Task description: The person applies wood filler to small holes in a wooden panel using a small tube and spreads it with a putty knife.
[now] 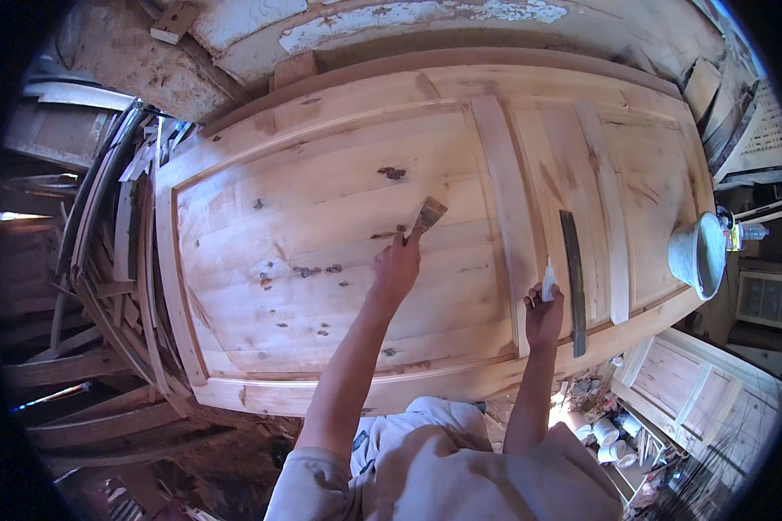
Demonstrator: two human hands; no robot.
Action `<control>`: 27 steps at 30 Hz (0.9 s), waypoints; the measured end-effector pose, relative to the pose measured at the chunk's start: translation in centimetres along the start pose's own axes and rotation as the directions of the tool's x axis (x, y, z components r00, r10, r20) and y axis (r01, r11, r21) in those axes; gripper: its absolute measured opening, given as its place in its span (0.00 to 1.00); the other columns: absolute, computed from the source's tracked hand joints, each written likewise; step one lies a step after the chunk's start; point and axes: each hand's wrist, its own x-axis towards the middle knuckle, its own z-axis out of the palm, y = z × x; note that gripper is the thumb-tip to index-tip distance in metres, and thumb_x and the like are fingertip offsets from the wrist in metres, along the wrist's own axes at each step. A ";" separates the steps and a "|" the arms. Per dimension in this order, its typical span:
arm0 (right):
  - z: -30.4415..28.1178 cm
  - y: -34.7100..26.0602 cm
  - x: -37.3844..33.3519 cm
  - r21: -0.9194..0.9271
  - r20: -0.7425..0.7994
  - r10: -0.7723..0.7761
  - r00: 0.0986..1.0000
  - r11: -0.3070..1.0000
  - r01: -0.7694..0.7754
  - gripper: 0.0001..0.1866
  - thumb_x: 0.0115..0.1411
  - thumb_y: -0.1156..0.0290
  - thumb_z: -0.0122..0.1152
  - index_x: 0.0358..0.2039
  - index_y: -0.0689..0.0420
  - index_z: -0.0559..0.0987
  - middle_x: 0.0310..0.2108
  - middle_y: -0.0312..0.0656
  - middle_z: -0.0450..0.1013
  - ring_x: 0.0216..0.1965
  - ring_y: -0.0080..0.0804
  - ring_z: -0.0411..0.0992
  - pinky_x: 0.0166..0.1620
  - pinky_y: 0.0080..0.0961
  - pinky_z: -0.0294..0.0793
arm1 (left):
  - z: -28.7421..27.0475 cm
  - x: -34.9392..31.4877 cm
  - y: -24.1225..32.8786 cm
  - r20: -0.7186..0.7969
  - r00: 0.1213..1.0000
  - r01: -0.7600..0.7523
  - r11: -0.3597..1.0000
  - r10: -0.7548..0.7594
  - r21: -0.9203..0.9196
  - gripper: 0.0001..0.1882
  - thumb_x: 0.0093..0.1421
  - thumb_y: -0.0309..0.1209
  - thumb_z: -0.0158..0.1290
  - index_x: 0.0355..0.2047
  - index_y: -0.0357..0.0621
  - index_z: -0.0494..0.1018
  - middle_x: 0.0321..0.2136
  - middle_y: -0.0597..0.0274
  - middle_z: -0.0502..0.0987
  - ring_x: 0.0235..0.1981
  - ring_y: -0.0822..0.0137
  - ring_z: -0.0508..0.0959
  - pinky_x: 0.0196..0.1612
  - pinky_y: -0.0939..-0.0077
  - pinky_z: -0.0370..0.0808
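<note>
My left hand (397, 265) is closed round the handle of a putty knife (430, 214), its wide, stained blade pointing away over the large panel of a wooden door (235, 234). Whether the blade touches the wood, I cannot tell. Further right, my right hand (544, 323) grips a small white glue bottle (548, 282) with its thin nozzle upward. Dark knots and filled spots (307, 272) dot the panel near my left hand. Just right of my right hand a long dark strip (573, 282) lies across the door.
A pale bucket (699, 256) stands on the door's right end, with a clear plastic bottle (753, 232) beyond it. Scrap boards (126, 252) are piled along the left. Another panelled door (686, 391) and several white containers (613, 443) are at the lower right.
</note>
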 end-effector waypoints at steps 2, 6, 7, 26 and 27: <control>-0.3 0.5 0.3 -0.011 0.023 0.012 1.000 1.000 -0.011 0.12 0.65 0.59 0.49 0.40 0.53 0.71 0.30 0.35 0.71 0.33 0.26 0.68 0.40 0.27 0.66 | 1.4 0.2 0.3 0.013 0.999 0.047 0.999 -0.047 0.014 0.20 0.62 0.33 0.46 0.56 0.52 0.65 0.36 0.50 0.73 0.28 0.48 0.79 0.31 0.50 0.77; -0.5 0.9 0.1 -0.025 0.004 0.042 0.999 0.999 -0.042 0.11 0.64 0.60 0.50 0.39 0.52 0.71 0.30 0.35 0.71 0.33 0.26 0.68 0.39 0.27 0.66 | 3.6 2.4 1.3 0.033 0.998 0.052 0.998 -0.054 0.045 0.21 0.62 0.34 0.47 0.56 0.52 0.65 0.35 0.50 0.72 0.29 0.49 0.79 0.31 0.50 0.78; 0.1 0.9 0.0 -0.024 0.020 0.042 0.999 0.999 -0.042 0.11 0.64 0.60 0.50 0.39 0.52 0.71 0.30 0.35 0.71 0.33 0.26 0.68 0.39 0.27 0.66 | 3.9 3.6 1.2 -0.004 1.000 0.029 0.994 -0.029 0.108 0.21 0.62 0.34 0.47 0.56 0.52 0.65 0.36 0.49 0.72 0.29 0.49 0.79 0.31 0.51 0.78; 2.5 0.5 -0.7 0.046 -0.014 0.086 0.996 0.995 -0.085 0.11 0.63 0.62 0.54 0.40 0.53 0.71 0.28 0.37 0.71 0.32 0.27 0.69 0.37 0.26 0.68 | -10.7 -8.6 -22.5 -0.475 0.718 0.188 0.799 -0.509 -0.571 0.23 0.67 0.36 0.44 0.57 0.33 0.64 0.53 0.51 0.71 0.54 0.62 0.70 0.57 0.69 0.64; 2.2 0.3 -0.7 0.042 -0.026 0.081 0.996 0.996 -0.080 0.11 0.63 0.62 0.54 0.40 0.53 0.71 0.28 0.37 0.71 0.32 0.27 0.69 0.37 0.26 0.68 | -11.1 -14.3 -24.5 -0.471 0.689 0.430 0.834 -0.551 -0.347 0.22 0.66 0.35 0.44 0.56 0.33 0.66 0.53 0.51 0.71 0.55 0.59 0.69 0.58 0.67 0.63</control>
